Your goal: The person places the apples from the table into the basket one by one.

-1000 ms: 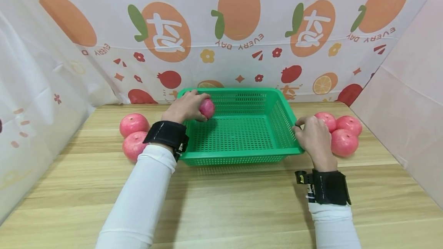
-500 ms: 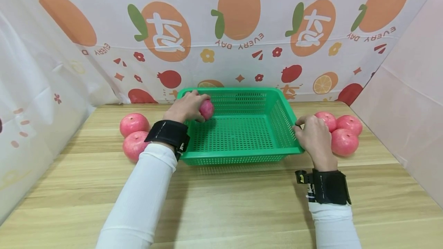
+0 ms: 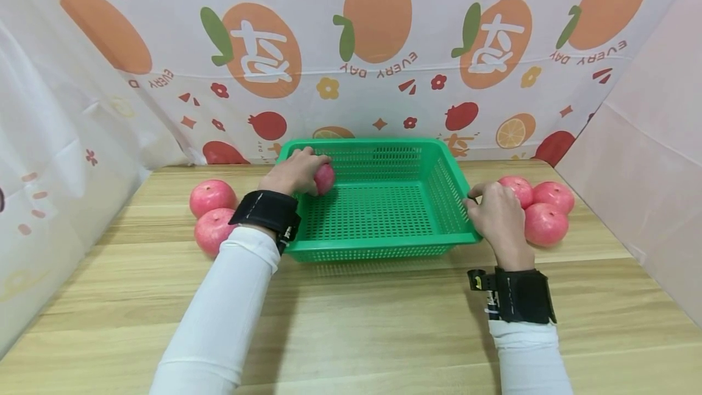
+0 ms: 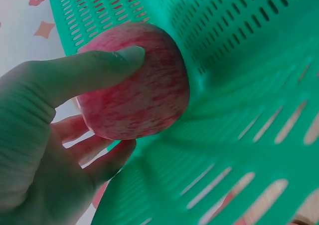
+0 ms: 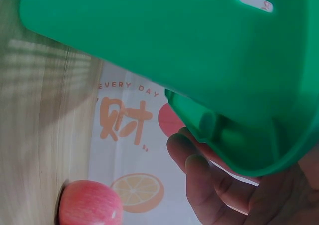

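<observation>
In the head view my left hand [image 3: 293, 172] holds a red apple [image 3: 325, 179] inside the left end of a green plastic basket [image 3: 384, 241]. The left wrist view shows the thumb lying across the apple [image 4: 142, 98] and the other fingers on its far side, close to the basket's slotted walls [image 4: 234, 15]. Whether the apple touches the basket floor I cannot tell. At the opposite end, my right hand [image 3: 498, 218] grips the basket's right rim. From the right wrist, its curled fingers [image 5: 199, 182] appear beneath the rim.
Left of the basket, two apples [image 3: 212, 199] sit on the wooden table [image 3: 373, 322], one partly behind the left wrist strap. Three more apples [image 3: 546, 224] cluster beside my right hand. A fruit-printed cloth [image 3: 378, 102] hangs behind the basket.
The apple in my left hand has shifted slightly down and to the left within the basket. My right hand stays on the rim, and the basket hardly moves.
</observation>
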{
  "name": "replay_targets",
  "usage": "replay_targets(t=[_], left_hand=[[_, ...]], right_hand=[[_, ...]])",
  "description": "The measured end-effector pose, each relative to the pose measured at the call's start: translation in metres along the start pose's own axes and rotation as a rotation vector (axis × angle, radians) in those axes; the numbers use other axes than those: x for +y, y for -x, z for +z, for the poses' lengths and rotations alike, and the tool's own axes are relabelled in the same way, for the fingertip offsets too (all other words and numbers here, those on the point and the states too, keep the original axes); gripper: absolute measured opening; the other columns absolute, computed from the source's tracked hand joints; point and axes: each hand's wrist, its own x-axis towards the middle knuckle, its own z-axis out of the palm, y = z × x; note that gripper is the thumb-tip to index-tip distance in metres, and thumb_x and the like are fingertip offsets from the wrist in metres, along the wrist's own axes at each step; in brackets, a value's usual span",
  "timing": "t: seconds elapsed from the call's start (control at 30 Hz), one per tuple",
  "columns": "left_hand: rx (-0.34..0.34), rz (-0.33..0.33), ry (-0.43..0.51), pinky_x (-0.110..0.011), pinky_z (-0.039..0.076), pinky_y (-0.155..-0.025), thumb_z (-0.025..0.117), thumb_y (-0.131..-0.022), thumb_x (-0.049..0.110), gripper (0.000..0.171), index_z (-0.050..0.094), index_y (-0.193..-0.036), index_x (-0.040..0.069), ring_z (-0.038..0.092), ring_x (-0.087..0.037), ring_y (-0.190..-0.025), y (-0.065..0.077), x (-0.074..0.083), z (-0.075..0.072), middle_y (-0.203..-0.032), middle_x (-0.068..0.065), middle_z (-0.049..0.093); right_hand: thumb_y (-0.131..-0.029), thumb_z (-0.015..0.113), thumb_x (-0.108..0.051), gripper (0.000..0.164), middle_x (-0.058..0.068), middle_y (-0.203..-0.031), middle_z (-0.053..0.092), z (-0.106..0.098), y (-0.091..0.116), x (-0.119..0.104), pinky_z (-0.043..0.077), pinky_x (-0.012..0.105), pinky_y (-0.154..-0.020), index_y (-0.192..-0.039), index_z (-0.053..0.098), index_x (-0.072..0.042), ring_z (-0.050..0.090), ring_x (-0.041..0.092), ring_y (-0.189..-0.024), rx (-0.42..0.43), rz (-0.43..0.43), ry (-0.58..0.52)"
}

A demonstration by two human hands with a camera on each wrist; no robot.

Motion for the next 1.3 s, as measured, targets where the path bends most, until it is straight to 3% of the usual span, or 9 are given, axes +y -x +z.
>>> replay_targets(t=[0.27, 0.47, 0.6, 0.97, 1.3], left_hand=[[-0.057, -0.025, 0.019, -0.052, 0.046, -0.08, 0.065, -0.076, 0.007, 0.068, 0.037, -0.137, 0.018, 0.027, -0.035, -0.118, 0.0001, 0.0016, -0.0003, -0.137, -0.019, 0.029], [-0.112, -0.054, 0.023, -0.055, 0.042, -0.087, 0.052, -0.081, -0.002, 0.058, 0.041, -0.135, 0.017, 0.026, -0.034, -0.12, 0.0012, 0.0021, -0.0004, -0.14, -0.019, 0.027], [-0.129, -0.052, 0.011, -0.053, 0.042, -0.089, 0.05, -0.083, -0.002, 0.056, 0.042, -0.134, 0.017, 0.027, -0.033, -0.12, 0.0002, 0.0027, 0.0002, -0.141, -0.02, 0.027], [-0.071, -0.023, 0.024, -0.053, 0.045, -0.084, 0.05, -0.083, -0.003, 0.051, 0.049, -0.128, 0.02, 0.031, -0.032, -0.116, 0.0004, 0.0006, 0.0018, -0.136, -0.019, 0.032], [-0.071, -0.031, 0.033, -0.052, 0.044, -0.085, 0.049, -0.084, -0.001, 0.047, 0.051, -0.126, 0.02, 0.028, -0.033, -0.12, -0.0014, 0.0006, 0.0023, -0.139, -0.019, 0.029]], right_hand=[[-0.082, 0.06, -0.012, 0.018, 0.022, -0.086, 0.063, -0.0001, 0.0005, 0.0006, 0.045, 0.041, -0.047, -0.092, 0.067, 0.001, 0.051, 0.029, -0.066, -0.001, -0.001, -0.002], [-0.082, 0.059, -0.012, 0.018, 0.023, -0.087, 0.063, -0.0003, 0.0001, 0.0002, 0.045, 0.041, -0.047, -0.092, 0.066, 0.002, 0.051, 0.029, -0.066, -0.005, -0.004, -0.004], [-0.082, 0.059, -0.012, 0.018, 0.023, -0.087, 0.063, -0.0002, 0.0004, 0.0001, 0.045, 0.041, -0.047, -0.092, 0.066, 0.002, 0.051, 0.029, -0.066, -0.004, -0.006, -0.004], [-0.083, 0.06, -0.012, 0.018, 0.022, -0.086, 0.063, 0.0, 0.0007, -0.0006, 0.044, 0.039, -0.046, -0.093, 0.066, 0.002, 0.051, 0.029, -0.065, -0.011, 0.003, -0.013], [-0.083, 0.06, -0.012, 0.018, 0.023, -0.088, 0.063, -0.0003, 0.0014, -0.0007, 0.044, 0.039, -0.048, -0.094, 0.066, 0.002, 0.05, 0.029, -0.067, -0.018, 0.014, -0.015]])
